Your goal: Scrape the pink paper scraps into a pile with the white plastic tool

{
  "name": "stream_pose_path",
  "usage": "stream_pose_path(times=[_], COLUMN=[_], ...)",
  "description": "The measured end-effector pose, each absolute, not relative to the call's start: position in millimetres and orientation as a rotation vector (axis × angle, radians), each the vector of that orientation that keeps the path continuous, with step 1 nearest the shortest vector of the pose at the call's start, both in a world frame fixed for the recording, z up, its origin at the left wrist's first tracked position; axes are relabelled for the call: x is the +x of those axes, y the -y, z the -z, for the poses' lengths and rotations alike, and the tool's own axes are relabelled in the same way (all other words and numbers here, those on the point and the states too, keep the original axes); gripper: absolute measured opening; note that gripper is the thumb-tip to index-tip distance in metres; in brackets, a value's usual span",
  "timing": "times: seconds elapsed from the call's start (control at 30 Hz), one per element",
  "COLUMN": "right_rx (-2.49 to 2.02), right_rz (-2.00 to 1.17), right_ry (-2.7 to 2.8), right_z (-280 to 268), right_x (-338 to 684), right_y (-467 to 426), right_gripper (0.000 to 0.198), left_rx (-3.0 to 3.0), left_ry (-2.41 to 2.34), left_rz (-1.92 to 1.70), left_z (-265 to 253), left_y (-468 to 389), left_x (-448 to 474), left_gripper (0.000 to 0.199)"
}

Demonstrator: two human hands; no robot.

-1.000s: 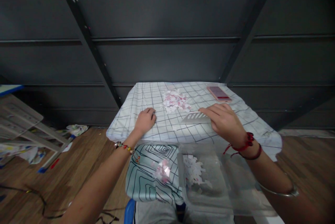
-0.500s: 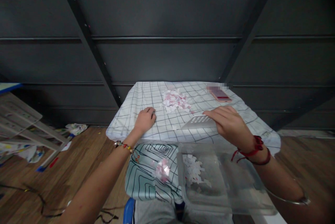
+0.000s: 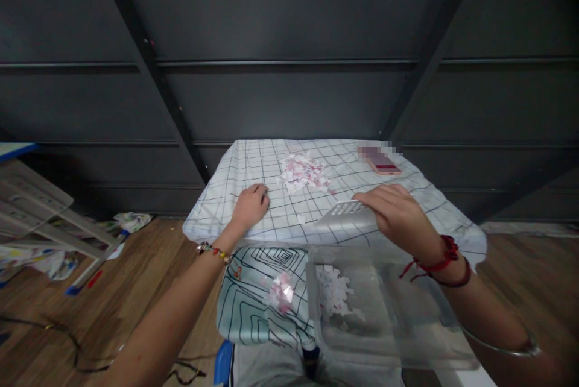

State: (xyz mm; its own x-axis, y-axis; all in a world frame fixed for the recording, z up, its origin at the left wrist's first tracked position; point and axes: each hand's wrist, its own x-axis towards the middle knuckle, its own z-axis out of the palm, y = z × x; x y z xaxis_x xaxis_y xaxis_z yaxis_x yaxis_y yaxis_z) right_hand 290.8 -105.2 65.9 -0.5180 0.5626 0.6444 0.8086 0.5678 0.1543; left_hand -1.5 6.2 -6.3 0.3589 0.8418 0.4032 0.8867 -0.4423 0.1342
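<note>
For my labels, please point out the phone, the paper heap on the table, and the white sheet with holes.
Phone (image 3: 383, 164), head view: screen.
Paper heap (image 3: 304, 174), head view: its middle.
White sheet (image 3: 347, 217), head view: area below its holes.

Single head-worn view, facing forward and down, table (image 3: 253, 164) near, wall (image 3: 289, 13) beyond

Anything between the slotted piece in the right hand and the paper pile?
Nothing visible stands between the slotted piece and the paper pile. A loose scrap lies by the piece's left tip, off to the side.
</note>
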Motion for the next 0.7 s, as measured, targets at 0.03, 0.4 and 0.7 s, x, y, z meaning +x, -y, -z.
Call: stream_pose_path(times=[0.03,0.4,0.7], right_rx=[-1.1,-1.163,-1.208], right_rz=[0.611,0.694,0.732], right_ry=[2.256,2.267,2.248], right_z=[-66.5,-64.6,-70.7], right_x=[291.5,271.4,269.8], right_y=[106.3,114.1,120.1], right_gripper=[0.03,0.027,0.029], left_rx=[-2.502,-2.497,-2.504], left_ry=[1.597,1.601,1.605], left_rz=[0.644,0.654,0.65], left_z=[6.5,5.0,3.9], left_y=[-6.4,-5.2,-5.1], left_x=[-1.7,-1.6,-0.9], left_gripper=[0.025,0.024,0.025])
